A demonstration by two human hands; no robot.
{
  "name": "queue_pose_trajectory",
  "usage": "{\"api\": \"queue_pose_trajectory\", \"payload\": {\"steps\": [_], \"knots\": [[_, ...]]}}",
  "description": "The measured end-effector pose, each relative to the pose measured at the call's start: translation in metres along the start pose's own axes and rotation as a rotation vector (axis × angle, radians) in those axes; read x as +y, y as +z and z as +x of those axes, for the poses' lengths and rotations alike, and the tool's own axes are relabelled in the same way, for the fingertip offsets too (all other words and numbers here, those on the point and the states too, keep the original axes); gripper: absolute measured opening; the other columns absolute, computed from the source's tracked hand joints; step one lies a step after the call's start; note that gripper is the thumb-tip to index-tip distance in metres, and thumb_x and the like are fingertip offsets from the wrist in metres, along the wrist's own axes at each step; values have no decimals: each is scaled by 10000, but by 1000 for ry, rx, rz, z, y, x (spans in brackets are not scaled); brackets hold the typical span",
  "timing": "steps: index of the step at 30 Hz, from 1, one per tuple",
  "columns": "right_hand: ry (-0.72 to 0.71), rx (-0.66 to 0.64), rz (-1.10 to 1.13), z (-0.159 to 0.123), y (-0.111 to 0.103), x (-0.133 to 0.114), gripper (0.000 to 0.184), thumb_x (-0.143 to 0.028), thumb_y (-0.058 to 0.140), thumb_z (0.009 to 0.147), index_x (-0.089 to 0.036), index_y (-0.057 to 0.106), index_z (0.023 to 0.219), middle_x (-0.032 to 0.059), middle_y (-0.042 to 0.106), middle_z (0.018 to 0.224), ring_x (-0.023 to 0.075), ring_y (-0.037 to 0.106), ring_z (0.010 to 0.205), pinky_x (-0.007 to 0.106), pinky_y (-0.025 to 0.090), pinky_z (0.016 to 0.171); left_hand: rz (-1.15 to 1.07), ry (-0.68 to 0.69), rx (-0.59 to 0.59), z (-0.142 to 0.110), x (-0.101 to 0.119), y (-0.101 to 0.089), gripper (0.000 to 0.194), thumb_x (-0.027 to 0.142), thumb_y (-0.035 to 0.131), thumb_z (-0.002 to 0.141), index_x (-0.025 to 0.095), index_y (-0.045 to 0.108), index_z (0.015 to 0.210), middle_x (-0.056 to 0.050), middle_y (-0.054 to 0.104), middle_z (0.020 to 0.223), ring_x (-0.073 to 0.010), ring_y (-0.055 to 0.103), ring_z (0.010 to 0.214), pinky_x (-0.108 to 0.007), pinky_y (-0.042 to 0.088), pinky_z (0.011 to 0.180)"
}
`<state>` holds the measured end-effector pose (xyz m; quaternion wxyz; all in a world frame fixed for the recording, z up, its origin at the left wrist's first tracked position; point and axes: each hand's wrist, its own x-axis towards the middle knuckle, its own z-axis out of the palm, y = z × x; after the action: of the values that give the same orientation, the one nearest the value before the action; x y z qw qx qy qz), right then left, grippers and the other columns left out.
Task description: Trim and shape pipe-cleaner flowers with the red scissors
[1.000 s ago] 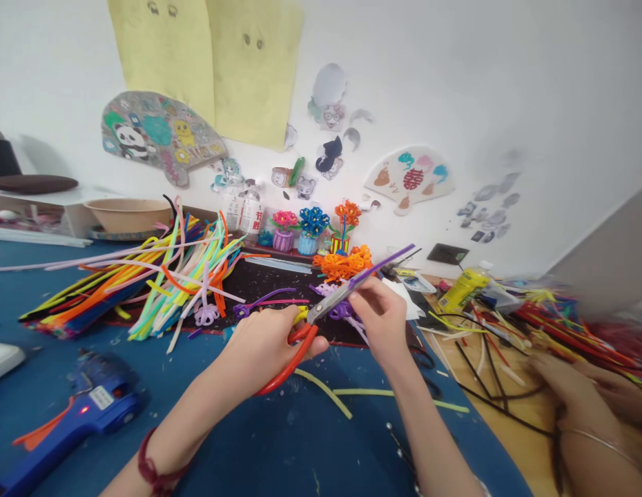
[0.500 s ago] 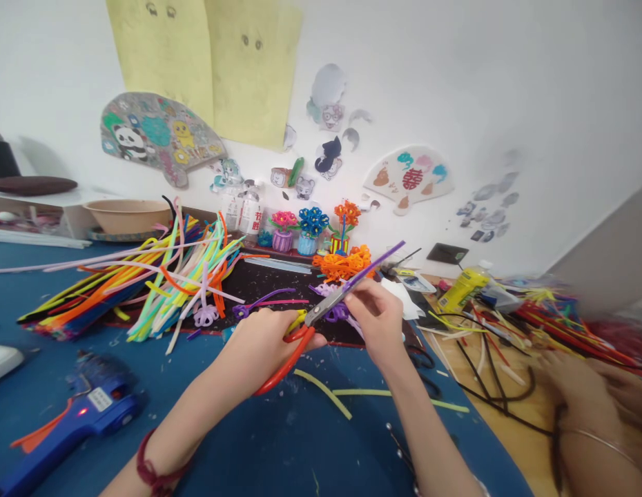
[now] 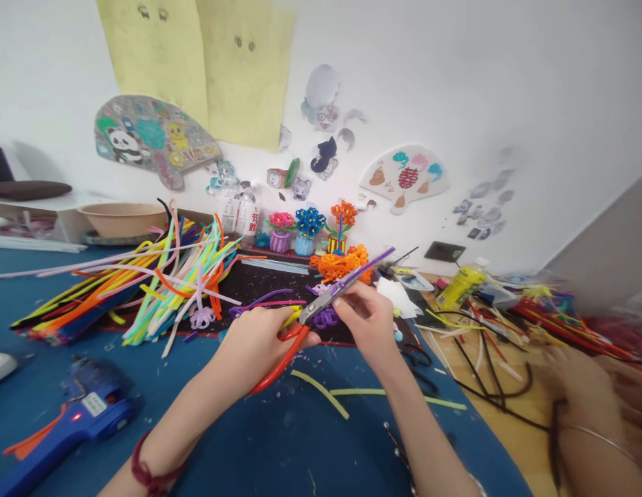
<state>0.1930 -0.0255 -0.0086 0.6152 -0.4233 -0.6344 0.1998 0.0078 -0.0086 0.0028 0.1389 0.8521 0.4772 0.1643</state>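
My left hand (image 3: 257,339) is closed around the handles of a pair of scissors (image 3: 321,304), whose red handle loop hangs below the palm. The blades point up and to the right. Between thumb and fingers, my right hand (image 3: 371,323) pinches a purple pipe cleaner (image 3: 380,257) that lies along the blades; I cannot tell whether they touch it. Just behind the blades rests a purple looped pipe-cleaner piece (image 3: 327,317), partly hidden. Beneath the hands, short pale-green pipe cleaners (image 3: 324,392) lie on the blue table.
A blue glue gun (image 3: 88,407) with its red light on lies at left. Behind it spreads a pile of colourful pipe cleaners (image 3: 166,283). Small pipe-cleaner flower pots (image 3: 305,241) stand by the wall, near orange flowers (image 3: 342,262). Another person's hand (image 3: 574,373) is at right.
The whole view has shifted slightly. Both hands keep their grips, and the purple pipe cleaner sticks out a little less beyond the blades.
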Motion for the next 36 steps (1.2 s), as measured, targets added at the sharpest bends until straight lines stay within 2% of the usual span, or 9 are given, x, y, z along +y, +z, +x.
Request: {"api": "queue_pose_trajectory", "payload": {"steps": [6, 11, 14, 19, 25, 30, 36], "knots": [[14, -14, -19, 0, -2, 1, 81, -242, 616, 775, -182, 646, 730, 23, 641, 710, 172, 596, 691, 279, 494, 631, 18, 24, 12, 1, -5, 0, 374, 559, 496, 803, 223, 555, 651, 1, 633, 617, -159, 568, 553, -234, 254, 498], [11, -89, -66, -1, 2, 1, 77, -216, 603, 767, -172, 665, 753, 22, 642, 689, 165, 576, 645, 293, 499, 622, -4, 35, 39, -1, -6, -1, 314, 549, 505, 800, 261, 623, 840, 4, 687, 713, -187, 636, 641, -235, 293, 523], [23, -139, -72, -2, 6, 1, 93, -213, 597, 773, -165, 677, 776, 29, 658, 718, 172, 586, 668, 295, 502, 633, -5, 32, 38, -2, -7, -2, 309, 549, 497, 807, 273, 625, 858, 11, 686, 698, -197, 639, 637, -240, 302, 526], [45, -74, -53, 0, 3, 2, 85, -231, 611, 773, -175, 640, 716, 10, 625, 674, 158, 571, 639, 275, 479, 608, 12, -8, 26, -2, -5, -4, 340, 576, 487, 796, 250, 574, 751, 2, 683, 702, -209, 639, 637, -242, 295, 515], [36, 86, 44, 3, -3, 6, 105, -271, 650, 751, -192, 611, 694, -15, 593, 624, 142, 550, 593, 246, 459, 551, 11, -43, 48, -1, -4, -5, 324, 564, 496, 782, 262, 556, 881, -3, 688, 766, -239, 664, 731, -249, 322, 537], [21, 57, 57, 2, -2, 5, 95, -282, 632, 768, -190, 647, 747, 6, 627, 662, 163, 584, 644, 264, 481, 585, -10, -16, 46, -1, -3, -3, 278, 532, 530, 774, 259, 531, 823, 20, 665, 722, -192, 636, 642, -236, 297, 520], [15, 5, 18, -1, 0, 0, 79, -250, 627, 780, -181, 652, 751, 19, 647, 712, 169, 598, 673, 286, 493, 646, 12, -25, 56, -2, 1, -5, 261, 516, 530, 791, 256, 518, 782, 30, 635, 645, -195, 598, 613, -231, 272, 515]]}}
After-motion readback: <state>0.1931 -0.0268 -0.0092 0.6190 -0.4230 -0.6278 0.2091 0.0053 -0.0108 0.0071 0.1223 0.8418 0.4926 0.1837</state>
